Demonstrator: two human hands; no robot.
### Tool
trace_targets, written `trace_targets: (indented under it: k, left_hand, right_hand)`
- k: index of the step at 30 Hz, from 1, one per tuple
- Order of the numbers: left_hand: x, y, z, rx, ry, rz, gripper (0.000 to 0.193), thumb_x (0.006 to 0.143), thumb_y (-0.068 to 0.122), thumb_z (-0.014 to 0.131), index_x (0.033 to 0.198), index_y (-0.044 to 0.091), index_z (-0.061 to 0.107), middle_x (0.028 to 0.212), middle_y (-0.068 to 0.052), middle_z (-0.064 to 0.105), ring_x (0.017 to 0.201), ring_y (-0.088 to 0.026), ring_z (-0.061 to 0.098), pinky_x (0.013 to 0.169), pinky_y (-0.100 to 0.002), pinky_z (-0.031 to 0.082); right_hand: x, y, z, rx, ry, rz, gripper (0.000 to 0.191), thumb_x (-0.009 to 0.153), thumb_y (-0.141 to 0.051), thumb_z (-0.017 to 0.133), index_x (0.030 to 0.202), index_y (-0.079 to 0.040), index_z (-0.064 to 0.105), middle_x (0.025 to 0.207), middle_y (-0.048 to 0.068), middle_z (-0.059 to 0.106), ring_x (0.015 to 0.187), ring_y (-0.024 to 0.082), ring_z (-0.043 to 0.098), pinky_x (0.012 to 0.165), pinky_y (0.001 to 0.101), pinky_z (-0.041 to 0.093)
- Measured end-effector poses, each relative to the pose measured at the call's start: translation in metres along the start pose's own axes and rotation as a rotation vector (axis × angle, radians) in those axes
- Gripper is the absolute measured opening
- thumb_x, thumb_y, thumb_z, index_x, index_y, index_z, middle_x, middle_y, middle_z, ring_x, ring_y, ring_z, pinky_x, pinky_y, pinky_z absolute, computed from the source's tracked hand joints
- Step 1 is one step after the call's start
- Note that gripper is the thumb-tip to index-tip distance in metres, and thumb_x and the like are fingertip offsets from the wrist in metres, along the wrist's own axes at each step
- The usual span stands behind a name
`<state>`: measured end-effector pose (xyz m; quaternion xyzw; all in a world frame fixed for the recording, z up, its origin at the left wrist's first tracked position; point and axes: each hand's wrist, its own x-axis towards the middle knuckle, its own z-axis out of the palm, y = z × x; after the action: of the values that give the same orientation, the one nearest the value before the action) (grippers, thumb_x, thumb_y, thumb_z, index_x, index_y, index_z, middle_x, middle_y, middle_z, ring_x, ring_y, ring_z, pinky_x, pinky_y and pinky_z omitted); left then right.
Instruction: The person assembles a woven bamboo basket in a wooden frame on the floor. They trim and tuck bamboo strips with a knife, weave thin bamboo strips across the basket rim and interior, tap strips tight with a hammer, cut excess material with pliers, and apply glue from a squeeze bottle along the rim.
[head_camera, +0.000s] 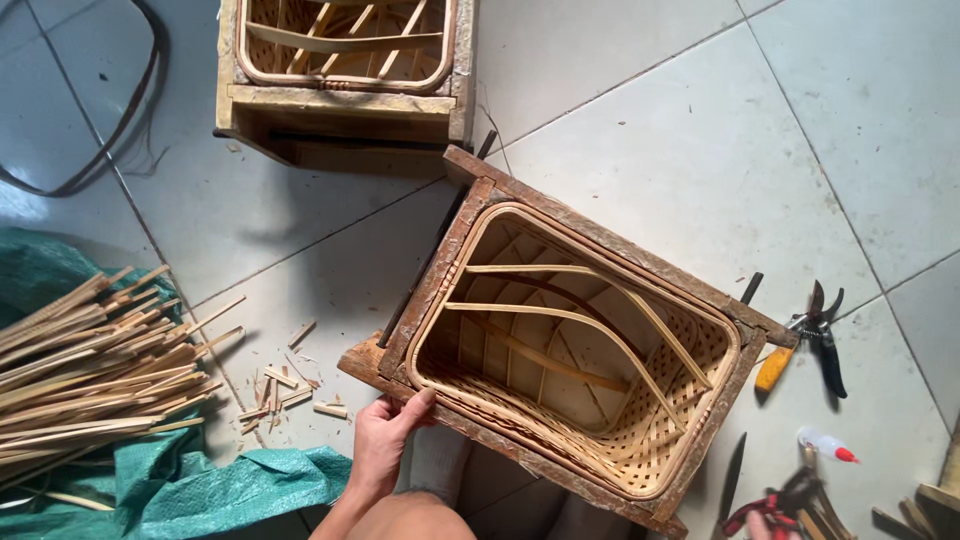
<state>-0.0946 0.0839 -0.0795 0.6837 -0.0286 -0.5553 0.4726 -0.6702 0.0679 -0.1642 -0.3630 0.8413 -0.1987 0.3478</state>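
A woven bamboo basket (640, 440) sits inside a rough wooden frame mould (620, 255) that is tilted on the tiled floor in front of me. Thin bent bamboo strips (545, 312) cross its inside. My left hand (385, 440) grips the near left corner of the wooden frame, fingers over its edge. My right hand (758, 525) shows only as a sliver at the bottom edge, down among red-handled pliers (775, 505); its grasp is hidden.
A second frame with a basket (345, 60) stands at the top. A pile of bamboo strips (90, 360) lies on green sacking (220, 490) at left, with offcuts (285, 390) nearby. Pruning shears (810, 340), a knife (732, 480) and a glue bottle (825, 445) lie right.
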Motion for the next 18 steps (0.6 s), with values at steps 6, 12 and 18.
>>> trace_targets:
  k: [6, 12, 18]
  left_hand:
    - [-0.002, 0.012, 0.000, 0.135, -0.005, -0.025, 0.038, 0.079, 0.028, 0.084, 0.081, -0.009, 0.077, 0.073, -0.013, 0.080, 0.066, -0.014, 0.072, 0.066, -0.027, 0.057]
    - [-0.005, 0.017, 0.003, 0.088, 0.013, -0.011, 0.039, 0.077, 0.030, 0.086, 0.076, -0.007, 0.078, 0.069, -0.011, 0.078, 0.061, -0.010, 0.066, 0.057, -0.023, 0.050]
    - [-0.004, 0.014, 0.003, 0.207, 0.048, 0.002, 0.041, 0.076, 0.031, 0.089, 0.066, -0.005, 0.073, 0.058, -0.003, 0.066, 0.052, -0.006, 0.051, 0.047, -0.023, 0.039]
  right_hand:
    - [-0.001, -0.148, -0.025, -0.076, -0.140, -0.208, 0.043, 0.091, -0.002, 0.067, 0.134, -0.007, 0.062, 0.114, 0.016, 0.062, 0.101, 0.032, 0.061, 0.083, 0.0518, 0.052]
    - [-0.117, -0.374, 0.045, -0.738, -0.907, -0.803, 0.051, 0.075, -0.005, 0.066, 0.125, -0.015, 0.069, 0.149, 0.014, 0.048, 0.132, 0.028, 0.051, 0.109, 0.0446, 0.045]
    - [-0.162, -0.462, 0.147, -1.219, -1.157, -0.958, 0.062, 0.086, -0.023, 0.071, 0.145, -0.016, 0.056, 0.152, 0.024, 0.042, 0.135, 0.040, 0.042, 0.112, 0.0504, 0.033]
